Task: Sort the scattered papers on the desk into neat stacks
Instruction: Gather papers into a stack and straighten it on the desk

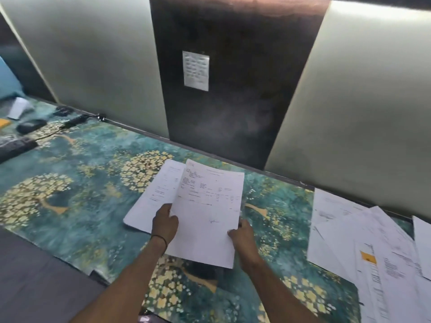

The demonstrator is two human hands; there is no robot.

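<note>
A printed white sheet (206,213) is held a little above the desk at the centre, tilted slightly. My left hand (164,223) grips its left edge and my right hand (242,238) grips its lower right edge. Beneath and to the left lies a small stack of white papers (151,197) on the teal flowered desk cover (81,183). Several scattered papers (363,248) overlap loosely at the right; one carries an orange patch (368,257).
A partition of pale and dark panels (233,101) runs along the back of the desk, with a note (196,71) stuck on it. Dark devices and a cable (30,127) lie at the far left beside a white item (19,107). The grey desk edge (35,276) is near left.
</note>
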